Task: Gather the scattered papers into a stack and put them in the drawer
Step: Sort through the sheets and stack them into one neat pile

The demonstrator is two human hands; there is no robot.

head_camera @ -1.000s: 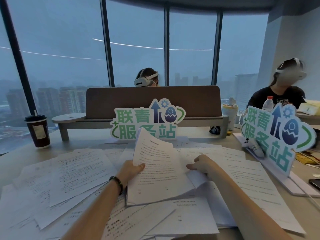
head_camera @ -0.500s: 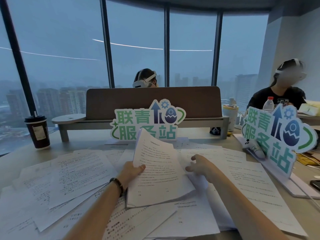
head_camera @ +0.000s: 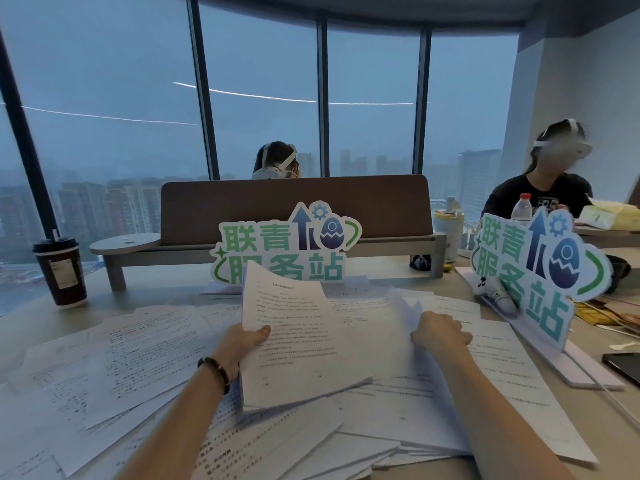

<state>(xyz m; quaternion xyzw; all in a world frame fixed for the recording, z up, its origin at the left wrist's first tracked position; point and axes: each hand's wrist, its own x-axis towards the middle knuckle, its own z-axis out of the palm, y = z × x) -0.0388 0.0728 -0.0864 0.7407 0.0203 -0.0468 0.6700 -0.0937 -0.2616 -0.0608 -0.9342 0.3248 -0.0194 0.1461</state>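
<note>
Left hand (head_camera: 242, 341) grip on sheaf (head_camera: 294, 341) edge

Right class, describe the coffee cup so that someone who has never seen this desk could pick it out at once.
Start at the long grey desk shelf that runs below the windows and follow it to its rounded left end. Just left of that end, on the table, stands the coffee cup. It is the only dark, upright cup there, with a black lid, a straw and a white label.

The desk (head_camera: 31, 317) bears scattered papers (head_camera: 138, 344) across its near half, a lidded cup (head_camera: 60, 271) at far left, a riser shelf (head_camera: 277, 245) behind, two standing signs (head_camera: 284, 251) (head_camera: 533, 271), and a phone (head_camera: 623, 367) at right.
</note>
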